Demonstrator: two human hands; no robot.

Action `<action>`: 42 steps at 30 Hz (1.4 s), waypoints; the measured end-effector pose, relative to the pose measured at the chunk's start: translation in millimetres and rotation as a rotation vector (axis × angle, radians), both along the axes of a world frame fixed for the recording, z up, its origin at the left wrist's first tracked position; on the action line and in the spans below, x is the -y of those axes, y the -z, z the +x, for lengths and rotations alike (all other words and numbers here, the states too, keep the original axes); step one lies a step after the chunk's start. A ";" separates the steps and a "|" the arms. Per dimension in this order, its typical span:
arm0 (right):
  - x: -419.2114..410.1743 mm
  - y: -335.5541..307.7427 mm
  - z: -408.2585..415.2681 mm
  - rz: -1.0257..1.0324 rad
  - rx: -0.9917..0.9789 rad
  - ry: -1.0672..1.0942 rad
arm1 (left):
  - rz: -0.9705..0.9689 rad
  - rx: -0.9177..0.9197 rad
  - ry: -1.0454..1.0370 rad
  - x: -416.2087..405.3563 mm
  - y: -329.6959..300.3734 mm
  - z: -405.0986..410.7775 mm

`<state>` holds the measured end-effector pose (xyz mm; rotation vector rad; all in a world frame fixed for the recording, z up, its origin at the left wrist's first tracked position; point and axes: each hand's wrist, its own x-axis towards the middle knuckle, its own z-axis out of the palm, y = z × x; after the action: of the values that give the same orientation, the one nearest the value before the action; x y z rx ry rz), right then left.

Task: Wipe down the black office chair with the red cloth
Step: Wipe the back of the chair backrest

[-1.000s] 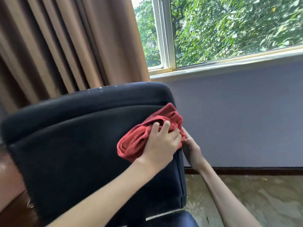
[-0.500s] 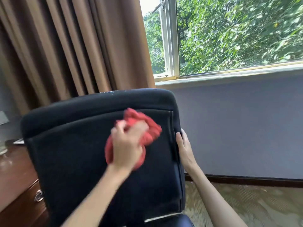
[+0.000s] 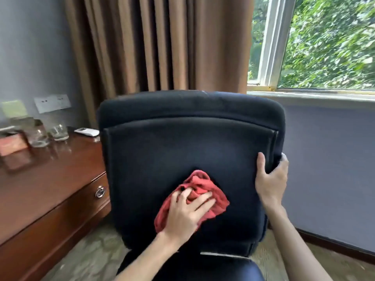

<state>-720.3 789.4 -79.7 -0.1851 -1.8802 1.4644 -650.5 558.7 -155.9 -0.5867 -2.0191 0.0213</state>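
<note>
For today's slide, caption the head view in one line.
Left hand presses red cloth on black chair back; right hand grips its edge.

Office chair: backrest in black matt woven fabric, faintly fuzzy, with stitched seams; seat in smoother black material with a slight sheen. Cloth: red soft textile, crumpled, matt. Dresser: dark reddish wood, polished and glossy enough to reflect, with a shiny metal ring pull; on it, clear glass tumblers; curtain of brown matt fabric in heavy pleats; wall of flat matt paint.
</note>
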 end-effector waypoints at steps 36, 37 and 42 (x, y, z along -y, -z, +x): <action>66.1 -43.7 -20.2 1.295 -0.413 0.296 | 1.124 0.275 0.114 183.7 -78.0 21.4; 66.0 -44.4 -19.3 1.293 -0.410 0.304 | 1.198 0.349 0.075 186.3 -54.8 30.1; 65.5 -45.1 -17.3 1.293 -0.400 0.326 | 1.444 0.620 -0.025 176.9 0.8 56.5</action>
<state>-737.7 723.9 -34.6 0.3757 -1.9507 -0.0956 -594.1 381.9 -156.7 0.4253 -1.9780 -1.6059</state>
